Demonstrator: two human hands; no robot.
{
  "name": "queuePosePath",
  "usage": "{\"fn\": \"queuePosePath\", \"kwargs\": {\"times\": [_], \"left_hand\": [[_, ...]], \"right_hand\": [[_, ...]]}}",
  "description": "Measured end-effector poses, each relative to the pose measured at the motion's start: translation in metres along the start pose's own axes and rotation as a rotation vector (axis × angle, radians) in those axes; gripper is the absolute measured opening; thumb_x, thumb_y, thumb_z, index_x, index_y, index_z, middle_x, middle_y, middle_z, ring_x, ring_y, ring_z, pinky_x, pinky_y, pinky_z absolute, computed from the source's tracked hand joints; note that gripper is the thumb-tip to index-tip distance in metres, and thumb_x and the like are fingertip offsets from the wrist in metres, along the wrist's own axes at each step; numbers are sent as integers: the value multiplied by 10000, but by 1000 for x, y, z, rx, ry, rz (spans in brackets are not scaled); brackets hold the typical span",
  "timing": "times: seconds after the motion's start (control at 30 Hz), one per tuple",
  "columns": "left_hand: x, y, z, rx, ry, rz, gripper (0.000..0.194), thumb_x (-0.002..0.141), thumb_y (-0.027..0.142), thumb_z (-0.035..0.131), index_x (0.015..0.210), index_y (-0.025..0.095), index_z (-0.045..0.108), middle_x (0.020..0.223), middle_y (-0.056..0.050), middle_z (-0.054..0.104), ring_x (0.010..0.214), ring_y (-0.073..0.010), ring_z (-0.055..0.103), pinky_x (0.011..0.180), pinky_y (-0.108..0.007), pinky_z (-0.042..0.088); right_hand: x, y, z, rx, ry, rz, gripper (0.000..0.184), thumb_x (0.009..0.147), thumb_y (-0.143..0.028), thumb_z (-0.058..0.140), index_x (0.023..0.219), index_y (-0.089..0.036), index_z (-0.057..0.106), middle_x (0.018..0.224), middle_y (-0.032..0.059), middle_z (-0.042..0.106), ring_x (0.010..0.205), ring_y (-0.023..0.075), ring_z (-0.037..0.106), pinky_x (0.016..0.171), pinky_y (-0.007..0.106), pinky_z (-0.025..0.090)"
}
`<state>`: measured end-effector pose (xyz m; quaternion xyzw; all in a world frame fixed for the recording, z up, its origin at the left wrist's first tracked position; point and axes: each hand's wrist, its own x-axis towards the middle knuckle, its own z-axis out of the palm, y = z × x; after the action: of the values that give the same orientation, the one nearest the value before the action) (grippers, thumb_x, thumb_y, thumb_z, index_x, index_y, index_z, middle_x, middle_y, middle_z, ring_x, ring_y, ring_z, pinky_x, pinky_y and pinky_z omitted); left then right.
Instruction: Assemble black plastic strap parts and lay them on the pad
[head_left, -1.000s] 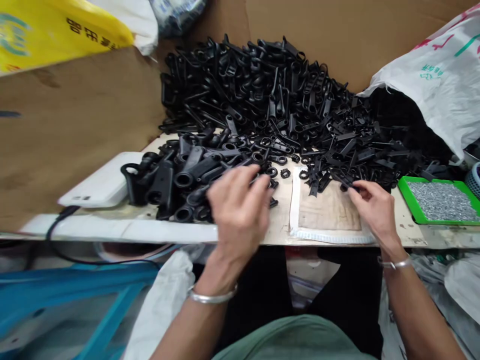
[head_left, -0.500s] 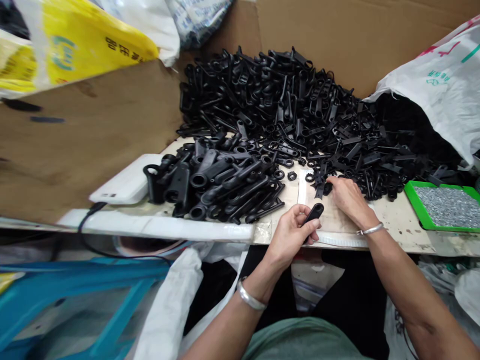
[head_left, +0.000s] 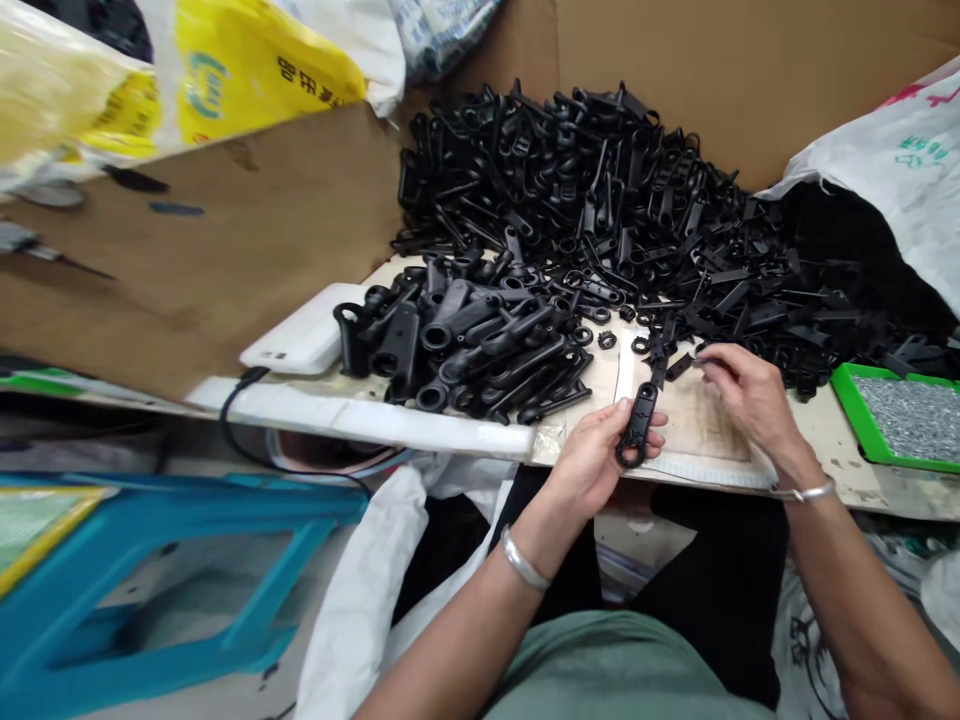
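Observation:
My left hand (head_left: 589,455) is closed round a long black plastic part (head_left: 637,425) with a ring at its lower end, its hollow ribbed side facing up. Just to the right, my right hand (head_left: 754,400) pinches a small flat black plastic piece (head_left: 681,366) between thumb and fingertips, low over the board. Small black parts lie in front of both hands. To the left of them is a stack of finished-looking black ringed plastic parts (head_left: 480,335).
A large heap of black plastic parts (head_left: 555,170) rises at the back against cardboard (head_left: 675,70). On the right stands a green tray (head_left: 855,415) of tiny metal pieces. A white box (head_left: 300,330) with a black cable sits left. A blue stool (head_left: 187,560) stands below.
My left hand has turned the long part over so its ribbed side shows. My right hand has drawn back rightward from the small parts with a flat piece. The view has shifted left.

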<state>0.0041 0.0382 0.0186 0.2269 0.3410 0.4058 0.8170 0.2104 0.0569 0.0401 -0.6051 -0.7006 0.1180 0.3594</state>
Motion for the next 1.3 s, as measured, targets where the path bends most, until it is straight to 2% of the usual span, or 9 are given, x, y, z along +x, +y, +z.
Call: {"fn": "queuePosePath", "kwargs": {"times": [0.07,0.2,0.43,0.57,0.7,0.77,0.93,1.13,1.3], "left_hand": [[1,-1,1,-15,10,0,259,933,256,535,866,55,684,877,-161,732,614,-145,656,555,-229,497],[3,-5,2,-41,-13,-1,242,925,252,546,855,65,683,862,-139,727,645,-155,659,632,-274,545],[-1,-13,11,-106,-63,147,374,612,293,866,896,109,706,753,-33,679,620,-108,592,615,-233,490],[0,-13,7,-47,-26,250,415,558,339,877,845,93,705,602,-18,636,532,-110,551,548,-240,427],[1,-16,3,-11,-23,240,373,591,352,855,796,84,697,567,-32,634,493,-107,543,542,-244,409],[1,-18,4,-39,-32,209,371,588,349,855,792,84,696,569,-35,637,493,-106,547,545,-240,408],[1,-20,7,-99,-30,123,357,560,312,873,760,80,689,590,-32,627,527,-102,557,554,-226,422],[-1,-19,3,-161,-84,88,363,609,356,868,770,89,683,632,-48,648,555,-101,574,589,-215,460],[0,-18,4,-192,-2,158,274,771,347,748,892,104,711,945,-111,715,693,-130,615,631,-240,496]], "right_hand": [[-11,-8,-8,292,-11,134,172,854,-282,603,993,-195,655,754,6,665,672,157,644,577,277,497],[-30,-28,-6,714,16,330,495,759,-333,713,1214,-231,547,643,-60,604,570,135,633,454,229,495],[-50,-40,28,948,154,524,396,683,-388,803,955,-201,584,676,-2,705,589,182,717,505,263,595],[-64,-29,37,716,90,480,372,766,-443,735,1015,-191,622,855,83,740,659,221,727,535,335,614],[-76,-25,30,-26,280,33,324,847,-353,669,1153,-245,659,1169,114,692,931,268,694,800,447,598],[-80,-26,26,-318,279,-230,314,859,-241,657,1172,-269,671,1184,94,697,1042,288,652,912,460,545],[-83,-15,24,-505,191,-518,409,873,-101,593,1249,-260,629,1143,75,725,1013,275,667,917,437,531],[-78,-11,27,-382,245,-515,353,843,-120,646,1170,-253,667,1059,73,752,977,263,702,900,432,550],[-80,-43,28,-49,389,-52,178,861,-252,662,1028,-221,713,960,62,758,810,211,725,803,373,606]]}}
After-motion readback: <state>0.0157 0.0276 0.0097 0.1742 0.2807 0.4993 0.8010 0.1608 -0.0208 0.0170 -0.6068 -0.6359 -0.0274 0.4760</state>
